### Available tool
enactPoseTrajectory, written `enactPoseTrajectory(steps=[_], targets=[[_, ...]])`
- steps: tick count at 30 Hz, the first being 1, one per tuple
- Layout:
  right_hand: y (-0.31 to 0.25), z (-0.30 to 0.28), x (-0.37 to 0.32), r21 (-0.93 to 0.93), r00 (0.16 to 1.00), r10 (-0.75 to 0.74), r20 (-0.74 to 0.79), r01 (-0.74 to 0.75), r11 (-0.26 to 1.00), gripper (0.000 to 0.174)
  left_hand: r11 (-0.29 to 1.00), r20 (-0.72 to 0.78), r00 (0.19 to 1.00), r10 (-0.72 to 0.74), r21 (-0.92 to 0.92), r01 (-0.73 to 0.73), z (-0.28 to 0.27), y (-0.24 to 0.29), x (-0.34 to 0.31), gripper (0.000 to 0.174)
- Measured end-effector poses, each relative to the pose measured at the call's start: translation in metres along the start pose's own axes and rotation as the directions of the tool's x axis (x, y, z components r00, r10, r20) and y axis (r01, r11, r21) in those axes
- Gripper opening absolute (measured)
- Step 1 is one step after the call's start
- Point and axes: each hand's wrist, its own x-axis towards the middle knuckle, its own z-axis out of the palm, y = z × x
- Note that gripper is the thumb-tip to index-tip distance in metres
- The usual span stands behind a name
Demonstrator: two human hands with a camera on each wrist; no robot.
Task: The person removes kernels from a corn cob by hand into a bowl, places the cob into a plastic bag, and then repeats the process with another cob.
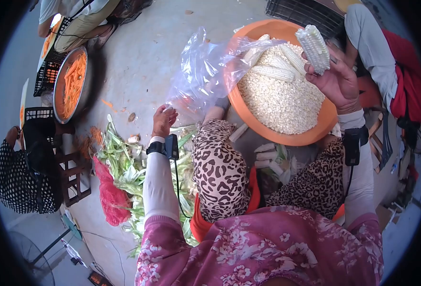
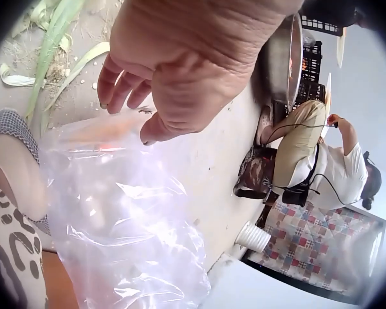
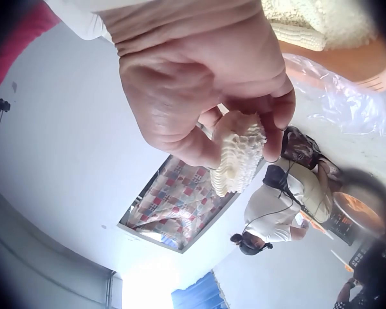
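Note:
My right hand (image 1: 336, 81) is raised over the far right rim of an orange basin (image 1: 310, 136) and grips a white corn cob (image 1: 314, 46) upright; in the right wrist view the fingers curl round the corn cob (image 3: 239, 154). The basin holds loose white corn kernels (image 1: 279, 100) and a few whole cobs (image 1: 273, 72). My left hand (image 1: 164, 119) pinches the near edge of a clear plastic bag (image 1: 203, 71) that drapes over the basin's left rim. In the left wrist view the hand (image 2: 180, 71) sits just above the plastic bag (image 2: 122, 219).
Green corn husks (image 1: 125, 167) and a red mesh sack (image 1: 109, 195) lie on the concrete floor at left. A metal bowl of shredded carrot (image 1: 71, 83) and black crates (image 1: 44, 76) stand far left. Other people sit around. Husked cobs (image 1: 267, 155) lie between my knees.

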Motion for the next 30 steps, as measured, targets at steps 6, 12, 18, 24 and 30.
enactPoseTrajectory(steps=[6,12,18,24,30], targets=[[0.000,0.002,-0.001,0.014,0.999,-0.036,0.001,0.036,0.999,0.061,0.995,-0.175,0.979,0.103,0.036,-0.098,-0.006,0.010,-0.009,0.008],[-0.002,0.009,-0.001,0.029,0.995,-0.072,0.065,0.070,0.997,0.060,0.915,-0.337,0.877,0.342,0.334,-0.228,-0.052,0.052,-0.061,0.018],[-0.006,0.015,-0.003,0.016,0.994,-0.094,0.047,0.093,0.996,0.058,0.886,-0.420,0.830,0.367,0.431,-0.174,-0.089,0.097,-0.135,0.020],[-0.010,0.025,-0.003,-0.002,0.995,-0.100,0.028,0.100,0.995,0.058,0.931,-0.478,0.809,0.342,0.289,-0.223,-0.127,0.123,-0.185,0.015],[-0.008,0.027,-0.004,0.082,0.993,-0.113,0.038,0.110,0.991,0.049,0.990,-0.334,0.938,0.096,-0.065,-0.124,-0.165,0.128,-0.197,0.012]])
